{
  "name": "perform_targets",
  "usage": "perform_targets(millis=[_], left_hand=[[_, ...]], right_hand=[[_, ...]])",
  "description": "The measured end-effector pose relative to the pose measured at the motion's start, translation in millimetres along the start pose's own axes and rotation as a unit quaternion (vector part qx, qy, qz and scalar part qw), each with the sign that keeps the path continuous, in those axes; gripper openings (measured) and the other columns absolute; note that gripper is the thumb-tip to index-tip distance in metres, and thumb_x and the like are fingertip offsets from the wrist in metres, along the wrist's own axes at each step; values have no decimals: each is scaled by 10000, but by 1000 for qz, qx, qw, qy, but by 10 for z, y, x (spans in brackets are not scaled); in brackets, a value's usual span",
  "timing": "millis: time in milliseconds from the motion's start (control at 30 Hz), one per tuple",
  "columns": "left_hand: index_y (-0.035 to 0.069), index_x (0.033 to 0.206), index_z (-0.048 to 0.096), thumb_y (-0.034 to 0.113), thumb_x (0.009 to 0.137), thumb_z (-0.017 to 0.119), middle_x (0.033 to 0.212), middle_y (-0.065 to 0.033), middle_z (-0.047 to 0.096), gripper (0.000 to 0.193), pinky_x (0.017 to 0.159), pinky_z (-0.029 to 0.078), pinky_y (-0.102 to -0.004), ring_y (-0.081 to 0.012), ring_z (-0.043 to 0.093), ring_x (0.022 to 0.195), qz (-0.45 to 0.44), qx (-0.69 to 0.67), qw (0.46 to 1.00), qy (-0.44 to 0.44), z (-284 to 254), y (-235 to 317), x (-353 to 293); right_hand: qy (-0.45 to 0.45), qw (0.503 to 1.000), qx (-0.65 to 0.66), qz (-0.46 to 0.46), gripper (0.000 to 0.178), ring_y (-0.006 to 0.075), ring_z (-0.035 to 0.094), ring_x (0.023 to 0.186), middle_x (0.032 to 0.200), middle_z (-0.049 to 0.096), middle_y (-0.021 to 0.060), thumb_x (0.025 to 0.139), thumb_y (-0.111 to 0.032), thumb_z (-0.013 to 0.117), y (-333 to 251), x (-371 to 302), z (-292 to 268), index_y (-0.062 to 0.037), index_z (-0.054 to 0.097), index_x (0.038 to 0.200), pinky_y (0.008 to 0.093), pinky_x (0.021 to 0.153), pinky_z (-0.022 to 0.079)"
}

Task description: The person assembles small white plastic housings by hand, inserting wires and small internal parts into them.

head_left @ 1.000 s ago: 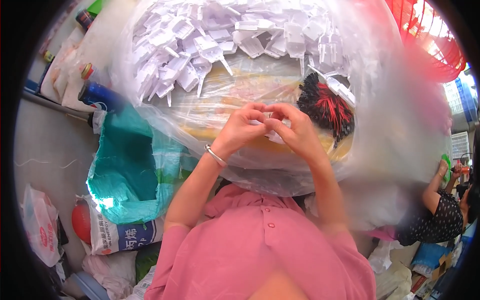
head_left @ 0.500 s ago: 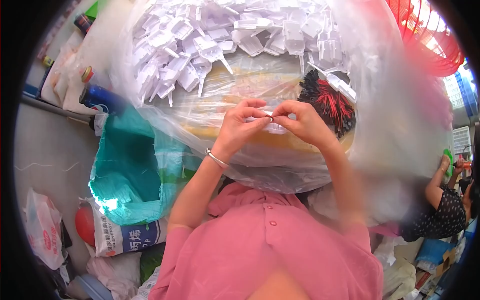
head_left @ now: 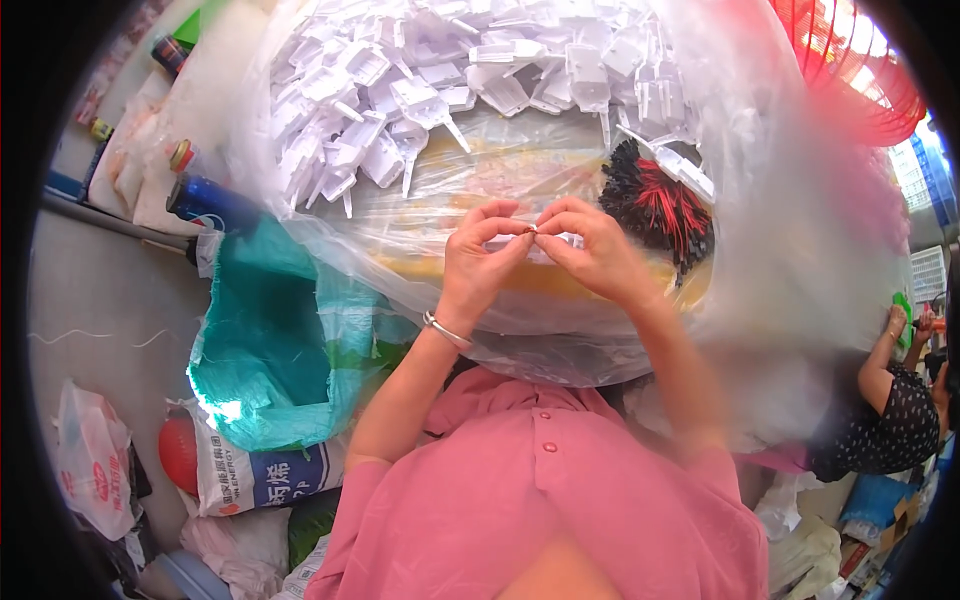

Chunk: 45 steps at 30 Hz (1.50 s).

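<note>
My left hand [head_left: 482,258] and my right hand [head_left: 592,252] meet over the near side of the plastic-covered worktop. Both are closed in a fingertip pinch on a short, thin dark wire [head_left: 532,230], its ends hidden by the fingers. Just beneath lies a small white plastic part [head_left: 543,252], partly covered by my hands. To the right of my right hand rests a bundle of black and red wires [head_left: 660,208]. A large heap of white plastic casings [head_left: 365,100] with narrow stems spreads along the far side.
Clear plastic sheeting [head_left: 560,345] drapes over the worktop's near edge. At left an open teal woven sack [head_left: 330,400] hangs below a blue bottle [head_left: 212,203]. A red wire-ribbed object [head_left: 850,70] stands far right. Another person [head_left: 880,410] works at the right edge.
Both hands stay pinched together, with the fingertips shifted slightly left and up. The wire shows less between them. The whole view has shifted a little.
</note>
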<state>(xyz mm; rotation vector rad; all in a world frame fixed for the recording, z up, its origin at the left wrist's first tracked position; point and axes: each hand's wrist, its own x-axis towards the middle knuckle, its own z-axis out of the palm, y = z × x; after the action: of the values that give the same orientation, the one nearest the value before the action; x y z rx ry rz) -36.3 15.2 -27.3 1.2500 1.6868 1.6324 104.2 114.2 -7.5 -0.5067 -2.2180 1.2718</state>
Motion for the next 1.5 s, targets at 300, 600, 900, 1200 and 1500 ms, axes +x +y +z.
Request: perform_targets(millis=[300, 600, 900, 1200, 1500], left_hand=[[63, 851, 684, 63, 763, 686, 1344, -112, 428, 88, 950, 385, -318, -193, 383, 1258, -52, -94, 980, -166, -229, -39, 203], [24, 916, 681, 70, 788, 678, 1410, -126, 334, 136, 882, 399, -263, -116, 430, 1200, -194, -292, 920, -175, -246, -40, 212], [-9, 904, 680, 51, 758, 695, 1281, -141, 485, 159, 927, 394, -293, -198, 280, 1323, -206, -303, 921, -127, -199, -21, 187], [103, 754, 660, 78, 691, 680, 1214, -132, 531, 70, 998, 341, -433, -329, 465, 1172, 159, 168, 973, -20, -163, 72, 272], [65, 862, 669, 89, 799, 649, 901, -52, 679, 70, 959, 386, -365, -204, 588, 1028, 70, 54, 996, -9, -262, -52, 227]], right_hand=[[132, 938, -284, -146, 91, 281, 582, 775, 840, 588, 96, 762, -92, 622, -136, -26, 133, -49, 617, 842, 354, 681, 435], [100, 969, -207, -88, 87, 276, 588, 730, 782, 603, 95, 774, -104, 606, -166, 47, 34, -37, 635, 822, 369, 686, 424], [82, 960, -251, -91, 109, 271, 591, 768, 828, 626, 86, 774, -112, 603, -221, 98, 41, -46, 665, 835, 362, 708, 436], [22, 964, -264, 1, 131, 199, 569, 688, 765, 594, 82, 770, -152, 589, -45, 312, 87, -28, 598, 812, 315, 632, 443], [-189, 945, 155, 218, 120, 48, 440, 552, 599, 476, -34, 816, -152, 564, -462, 408, -466, -38, 597, 829, 196, 509, 322]])
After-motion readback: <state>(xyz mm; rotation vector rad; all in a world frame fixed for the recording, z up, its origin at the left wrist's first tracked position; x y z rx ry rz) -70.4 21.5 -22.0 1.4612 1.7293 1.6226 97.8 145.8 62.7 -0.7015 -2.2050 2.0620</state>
